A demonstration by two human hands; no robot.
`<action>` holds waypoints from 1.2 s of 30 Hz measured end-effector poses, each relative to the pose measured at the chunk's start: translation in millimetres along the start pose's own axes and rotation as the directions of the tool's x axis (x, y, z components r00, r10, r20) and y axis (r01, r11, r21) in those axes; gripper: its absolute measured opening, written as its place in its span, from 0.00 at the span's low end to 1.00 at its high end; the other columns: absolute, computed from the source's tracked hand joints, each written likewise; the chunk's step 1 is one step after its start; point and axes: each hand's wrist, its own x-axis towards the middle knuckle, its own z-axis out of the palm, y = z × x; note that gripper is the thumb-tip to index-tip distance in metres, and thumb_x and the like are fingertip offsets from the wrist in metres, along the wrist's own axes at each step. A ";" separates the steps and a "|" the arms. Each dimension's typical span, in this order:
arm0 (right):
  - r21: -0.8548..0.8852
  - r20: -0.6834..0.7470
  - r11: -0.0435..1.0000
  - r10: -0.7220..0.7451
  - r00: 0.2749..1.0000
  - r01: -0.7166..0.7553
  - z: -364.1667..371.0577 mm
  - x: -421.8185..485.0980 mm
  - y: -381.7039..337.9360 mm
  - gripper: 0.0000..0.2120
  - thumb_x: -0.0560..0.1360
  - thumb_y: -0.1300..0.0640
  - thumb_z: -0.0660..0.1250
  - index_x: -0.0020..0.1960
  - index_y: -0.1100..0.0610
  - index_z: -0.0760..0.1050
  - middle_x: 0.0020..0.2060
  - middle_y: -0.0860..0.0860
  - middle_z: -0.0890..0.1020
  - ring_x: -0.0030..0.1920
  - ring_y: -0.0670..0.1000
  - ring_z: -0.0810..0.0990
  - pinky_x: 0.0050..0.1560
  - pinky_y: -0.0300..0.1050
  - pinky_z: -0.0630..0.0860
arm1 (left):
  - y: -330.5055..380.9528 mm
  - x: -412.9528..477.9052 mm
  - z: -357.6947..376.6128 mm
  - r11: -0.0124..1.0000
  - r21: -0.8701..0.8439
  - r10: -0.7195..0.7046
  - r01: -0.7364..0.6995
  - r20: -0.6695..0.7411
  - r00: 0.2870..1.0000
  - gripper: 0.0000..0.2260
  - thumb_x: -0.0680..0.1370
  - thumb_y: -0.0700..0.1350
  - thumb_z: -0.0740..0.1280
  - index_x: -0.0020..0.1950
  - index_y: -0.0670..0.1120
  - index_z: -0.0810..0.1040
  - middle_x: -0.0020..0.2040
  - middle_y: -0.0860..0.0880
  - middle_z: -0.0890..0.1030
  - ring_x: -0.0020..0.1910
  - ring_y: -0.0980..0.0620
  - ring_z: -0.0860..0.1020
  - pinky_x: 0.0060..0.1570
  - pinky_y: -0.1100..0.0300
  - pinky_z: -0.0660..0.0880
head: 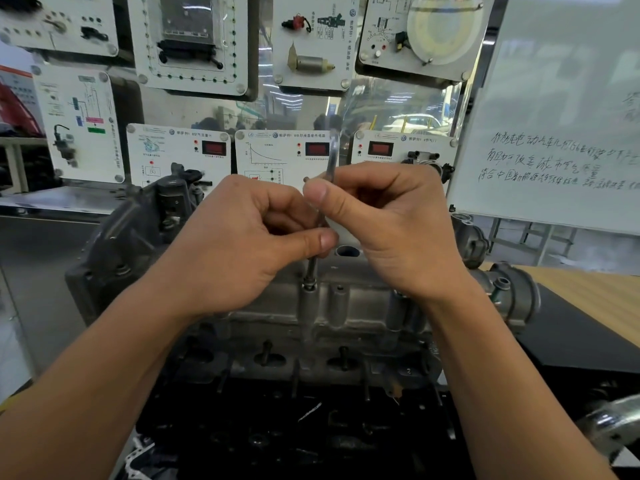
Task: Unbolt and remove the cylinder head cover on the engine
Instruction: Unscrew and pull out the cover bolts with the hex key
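- Two bare forearms reach in from the near edge, over the dark lower part of the engine (277, 420).
- A row of short studs (266, 353) stands out of the engine's near face.
- Above them is the cylinder head cover (349, 306), a grey metal casting that sits on top of the engine right under both hands.
- A bolt (309, 285) stands in a boss at the cover's near-left, and the lower end of a slim metal tool (313, 268) meets it.
- The left hand (242, 244) has its grip pinching the tool's shaft low down, between the thumb and curled fingers.
- The right hand (391, 230) is just beside it, almost touching. Its grip pinches the same shaft a little higher, with the thumb pressed against the forefinger.
- The tool's upper end rises above the knuckles, tilted slightly right. It is too blurred for me to tell its head.
- To the right, a wood-topped bench (588, 296) carries a round grey housing (516, 292) that sits at the engine's right end.
- Behind the engine stands a board of white display panels (180, 154) with red readouts and mounted parts.
- A whiteboard (561, 116) with handwriting leans at the far right.
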 end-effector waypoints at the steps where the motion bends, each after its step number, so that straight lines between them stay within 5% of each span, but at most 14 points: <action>1: 0.004 -0.021 1.000 0.008 1.000 -0.008 0.2 -0.1 0.5 0.04 0.72 0.65 0.75 0.46 0.63 0.83 0.31 0.47 0.83 0.31 0.39 0.79 0.35 0.31 0.73 | 0.0 0.4 1.0 1.000 0.003 -0.002 0.002 -0.017 1.000 0.11 0.68 0.51 0.75 0.45 0.45 0.86 0.38 0.51 0.86 0.39 0.52 0.86 0.48 0.53 0.82; 14: -0.029 -0.063 0.999 0.035 0.997 -0.036 0.9 -0.7 1.5 0.05 0.69 0.64 0.77 0.42 0.63 0.83 0.34 0.58 0.84 0.32 0.45 0.79 0.35 0.34 0.76 | 2.0 1.9 6.0 0.999 0.011 -0.030 0.031 -0.108 0.994 0.14 0.67 0.50 0.78 0.41 0.40 0.83 0.34 0.43 0.83 0.35 0.39 0.81 0.40 0.40 0.80; 20: -0.029 -0.008 1.000 0.011 1.000 -0.011 1.2 -1.2 1.4 0.02 0.72 0.65 0.74 0.43 0.61 0.82 0.29 0.46 0.81 0.28 0.41 0.77 0.31 0.32 0.73 | -2.8 2.8 7.2 0.999 0.010 -0.031 0.032 -0.132 0.991 0.15 0.64 0.50 0.80 0.38 0.41 0.80 0.31 0.46 0.80 0.29 0.48 0.76 0.34 0.52 0.78; 24: -0.087 0.120 0.996 -0.009 0.993 0.019 -1.2 0.1 0.1 0.04 0.77 0.65 0.68 0.50 0.64 0.82 0.38 0.59 0.84 0.39 0.56 0.83 0.41 0.49 0.81 | -1.2 1.2 0.8 0.998 0.063 -0.004 0.002 0.026 1.000 0.09 0.71 0.51 0.75 0.48 0.48 0.85 0.42 0.54 0.86 0.42 0.57 0.84 0.47 0.56 0.81; 28: -0.059 0.168 0.998 0.014 0.986 -0.004 -3.0 0.1 -0.7 0.07 0.79 0.67 0.64 0.53 0.61 0.80 0.31 0.41 0.81 0.33 0.38 0.78 0.36 0.29 0.73 | -2.1 -0.8 -8.2 1.000 0.021 -0.016 0.012 0.181 0.983 0.07 0.78 0.43 0.69 0.53 0.49 0.85 0.48 0.57 0.87 0.52 0.60 0.84 0.56 0.64 0.78; 32: -0.022 0.163 1.000 0.016 0.986 -0.013 -2.2 -0.4 -1.0 0.08 0.79 0.67 0.65 0.55 0.62 0.80 0.28 0.39 0.79 0.30 0.38 0.78 0.33 0.27 0.72 | -3.4 0.2 -9.3 1.000 0.011 -0.023 0.021 0.143 0.989 0.05 0.77 0.43 0.70 0.49 0.48 0.86 0.44 0.56 0.87 0.48 0.59 0.85 0.54 0.64 0.78; 36: 0.025 0.064 1.000 -0.012 0.998 0.010 1.5 -0.6 -3.1 0.04 0.73 0.64 0.72 0.48 0.61 0.83 0.34 0.50 0.85 0.34 0.47 0.83 0.37 0.37 0.80 | -2.7 2.5 -5.2 0.999 -0.003 -0.041 0.042 0.080 0.996 0.08 0.71 0.49 0.74 0.47 0.47 0.86 0.41 0.52 0.87 0.43 0.54 0.86 0.52 0.55 0.81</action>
